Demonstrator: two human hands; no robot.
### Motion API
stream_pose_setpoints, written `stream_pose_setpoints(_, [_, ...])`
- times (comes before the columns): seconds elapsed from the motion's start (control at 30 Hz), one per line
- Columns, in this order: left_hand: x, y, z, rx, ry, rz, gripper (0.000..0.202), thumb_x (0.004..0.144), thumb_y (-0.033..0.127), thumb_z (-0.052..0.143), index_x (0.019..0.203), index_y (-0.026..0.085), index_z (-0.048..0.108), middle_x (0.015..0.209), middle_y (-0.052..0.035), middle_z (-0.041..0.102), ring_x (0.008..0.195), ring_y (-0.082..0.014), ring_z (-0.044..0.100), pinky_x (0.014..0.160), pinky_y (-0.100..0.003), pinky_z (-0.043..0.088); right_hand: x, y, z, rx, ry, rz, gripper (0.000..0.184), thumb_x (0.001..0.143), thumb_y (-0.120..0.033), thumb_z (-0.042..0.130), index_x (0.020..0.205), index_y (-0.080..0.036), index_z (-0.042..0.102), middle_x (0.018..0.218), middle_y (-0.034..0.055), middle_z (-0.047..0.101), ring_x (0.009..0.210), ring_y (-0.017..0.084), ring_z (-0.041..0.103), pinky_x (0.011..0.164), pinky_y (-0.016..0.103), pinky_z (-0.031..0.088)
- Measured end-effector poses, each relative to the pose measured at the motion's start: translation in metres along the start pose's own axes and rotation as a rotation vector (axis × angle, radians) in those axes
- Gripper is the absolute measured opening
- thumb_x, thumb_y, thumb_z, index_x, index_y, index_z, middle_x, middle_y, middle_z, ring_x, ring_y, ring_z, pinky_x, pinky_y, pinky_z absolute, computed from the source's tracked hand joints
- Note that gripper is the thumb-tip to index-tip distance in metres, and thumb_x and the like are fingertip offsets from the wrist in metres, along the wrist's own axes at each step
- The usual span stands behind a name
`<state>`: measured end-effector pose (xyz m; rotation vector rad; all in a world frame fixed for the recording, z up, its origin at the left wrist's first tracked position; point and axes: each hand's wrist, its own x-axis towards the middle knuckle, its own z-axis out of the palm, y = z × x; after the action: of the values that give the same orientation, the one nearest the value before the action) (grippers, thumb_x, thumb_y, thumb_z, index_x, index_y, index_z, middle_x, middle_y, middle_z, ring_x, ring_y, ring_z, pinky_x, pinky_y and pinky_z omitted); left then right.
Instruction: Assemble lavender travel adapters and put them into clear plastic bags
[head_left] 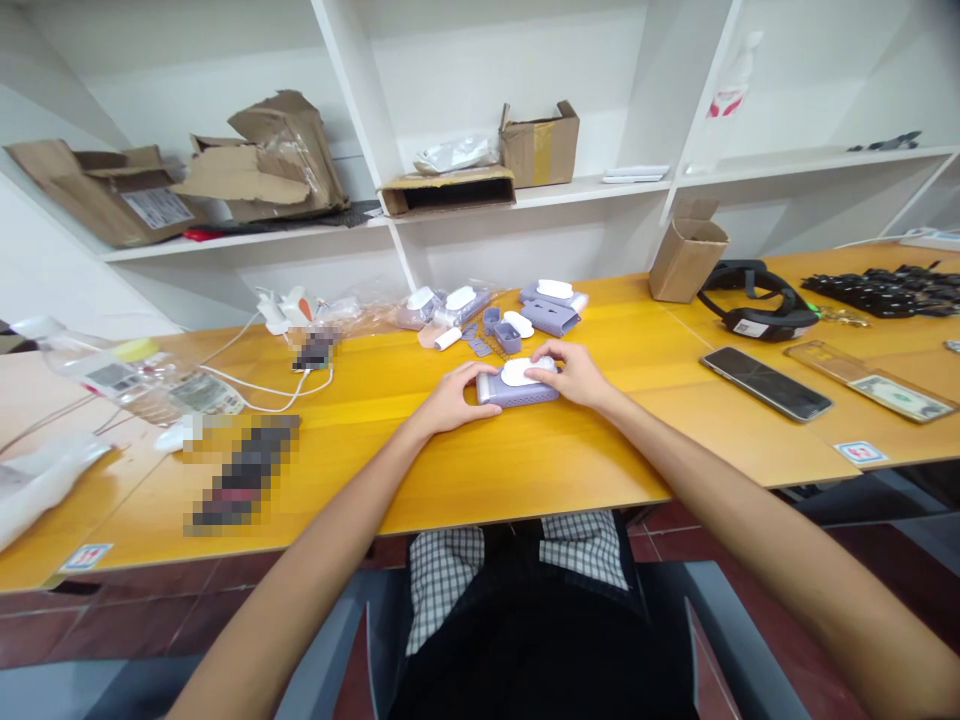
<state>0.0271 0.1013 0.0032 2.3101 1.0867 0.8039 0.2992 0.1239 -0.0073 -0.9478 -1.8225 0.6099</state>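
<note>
A lavender plastic case (517, 393) with a perforated side lies on the table in front of me. On its top sits a white oval piece (516, 372). My left hand (454, 398) grips the case's left end between thumb and fingers. From the right, my right hand (576, 375) has its thumb and fingertips closed on the white oval piece. Just behind are a small lavender box (507, 338) and several thin lavender parts (475, 340). Similar lavender cases with white ovals, such as the case at the back (551, 312), stand farther off.
To the left lie a clear bottle (112, 370), white cables (262, 390) and a pixelated dark object (244, 475). On the right are a phone (766, 383), a black headset (757, 300), an upright cardboard box (686, 255) and a clear case holding a banknote (900, 396). Shelves (442, 215) rise behind.
</note>
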Motion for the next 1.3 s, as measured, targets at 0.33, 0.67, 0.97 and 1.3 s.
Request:
stream_pose_setpoints(0.33, [0.001, 0.001, 0.000, -0.013, -0.012, -0.003, 0.061, 0.077, 0.044, 0.086, 0.131, 0.025, 0.066, 0.140, -0.0095, 0.066, 0.129, -0.0311, 0.063, 0.112, -0.050, 0.049, -0.006, 0.007, -0.034, -0.024, -0.133, 0.059, 0.043, 0.079, -0.043, 0.083, 0.116, -0.023, 0.074, 0.123, 0.0110, 0.075, 0.112, 0.031, 0.071, 0.098, 0.051, 0.059])
stream_pose_setpoints(0.67, [0.000, 0.000, -0.002, -0.029, -0.058, 0.010, 0.063, 0.077, 0.045, 0.086, 0.133, 0.027, 0.065, 0.142, -0.0077, 0.066, 0.131, -0.0315, 0.062, 0.115, -0.050, 0.046, -0.008, 0.008, -0.038, 0.078, -0.411, 0.072, 0.042, 0.081, -0.040, 0.082, 0.119, -0.022, 0.076, 0.119, 0.0079, 0.077, 0.106, 0.030, 0.072, 0.100, 0.051, 0.057])
stream_pose_setpoints(0.97, [0.000, -0.001, -0.003, -0.047, -0.064, -0.006, 0.064, 0.075, 0.044, 0.089, 0.132, 0.027, 0.067, 0.141, -0.0080, 0.067, 0.131, -0.0317, 0.062, 0.115, -0.050, 0.047, -0.007, 0.020, -0.048, 0.278, -0.437, 0.184, 0.058, 0.072, -0.031, 0.088, 0.128, -0.025, 0.073, 0.133, 0.0094, 0.075, 0.123, 0.031, 0.070, 0.114, 0.057, 0.051])
stream_pose_setpoints(1.3, [-0.002, -0.002, -0.002, -0.065, -0.037, 0.069, 0.062, 0.073, 0.041, 0.092, 0.130, 0.026, 0.071, 0.140, -0.0105, 0.069, 0.133, -0.0316, 0.062, 0.116, -0.050, 0.045, -0.010, 0.010, -0.040, 0.183, -0.472, 0.105, 0.054, 0.078, -0.040, 0.088, 0.128, -0.025, 0.075, 0.133, 0.0070, 0.075, 0.121, 0.030, 0.071, 0.111, 0.051, 0.053])
